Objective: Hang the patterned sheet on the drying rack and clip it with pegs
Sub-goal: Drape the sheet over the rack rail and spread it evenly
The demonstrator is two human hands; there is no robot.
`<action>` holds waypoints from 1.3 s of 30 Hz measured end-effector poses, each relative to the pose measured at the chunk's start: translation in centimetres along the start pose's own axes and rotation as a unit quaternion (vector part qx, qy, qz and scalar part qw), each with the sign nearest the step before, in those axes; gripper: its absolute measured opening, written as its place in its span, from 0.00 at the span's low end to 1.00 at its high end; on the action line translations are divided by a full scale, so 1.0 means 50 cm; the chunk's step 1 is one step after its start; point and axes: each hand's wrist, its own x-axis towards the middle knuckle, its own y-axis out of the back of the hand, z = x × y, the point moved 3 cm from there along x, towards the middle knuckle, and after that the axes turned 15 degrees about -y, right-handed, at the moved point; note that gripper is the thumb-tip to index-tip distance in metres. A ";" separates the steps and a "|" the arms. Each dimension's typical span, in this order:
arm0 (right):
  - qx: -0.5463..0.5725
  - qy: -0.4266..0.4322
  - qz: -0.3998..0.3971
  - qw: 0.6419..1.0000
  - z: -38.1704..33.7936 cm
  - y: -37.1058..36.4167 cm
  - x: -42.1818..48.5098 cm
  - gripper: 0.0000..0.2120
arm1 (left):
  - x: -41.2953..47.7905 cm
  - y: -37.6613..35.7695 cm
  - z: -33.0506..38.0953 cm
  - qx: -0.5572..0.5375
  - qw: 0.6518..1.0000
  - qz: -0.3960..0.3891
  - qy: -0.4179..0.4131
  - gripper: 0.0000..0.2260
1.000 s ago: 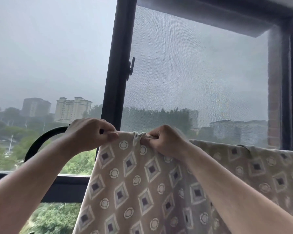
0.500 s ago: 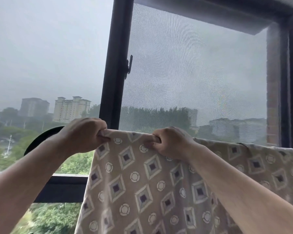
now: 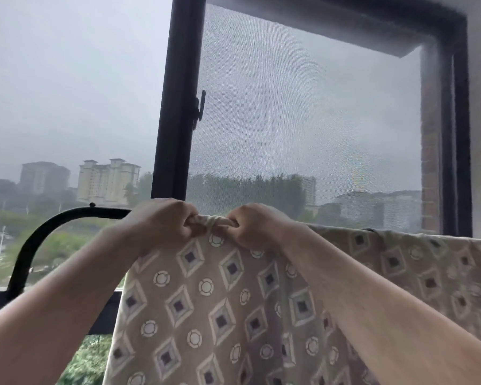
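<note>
both hands, left hand (image 3: 161,222) and right hand (image 3: 257,225), fingers curled, grip sheet (image 3: 220,307) atop rack (image 3: 39,240).

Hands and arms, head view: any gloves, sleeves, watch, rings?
None visible. The left hand and right hand are bare, with no gloves, and no ring shows on the parts of the fingers in view. The left forearm and right forearm are bare to the frame edge: no sleeve, watch or band.

Both bare forearms reach up and forward, converging. The left hand (image 3: 164,220) and right hand (image 3: 257,226) sit knuckles-up, close together, fingers curled, each pinching the patterned sheet (image 3: 206,301) at its top edge.
</note>
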 end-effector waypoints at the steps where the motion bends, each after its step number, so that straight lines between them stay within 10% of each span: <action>1: -0.001 0.009 0.004 1.000 0.007 0.002 -0.004 0.23 | 0.000 0.001 0.006 0.013 1.000 0.003 0.003 0.15; 15: -0.004 -0.036 0.197 0.980 0.283 0.012 -0.110 0.20 | -0.001 0.008 0.022 0.088 0.994 0.024 0.053 0.21; 39: 0.116 -0.137 0.002 0.984 0.513 0.100 -0.146 0.16 | 0.085 0.028 0.130 -0.048 0.996 -0.062 0.047 0.33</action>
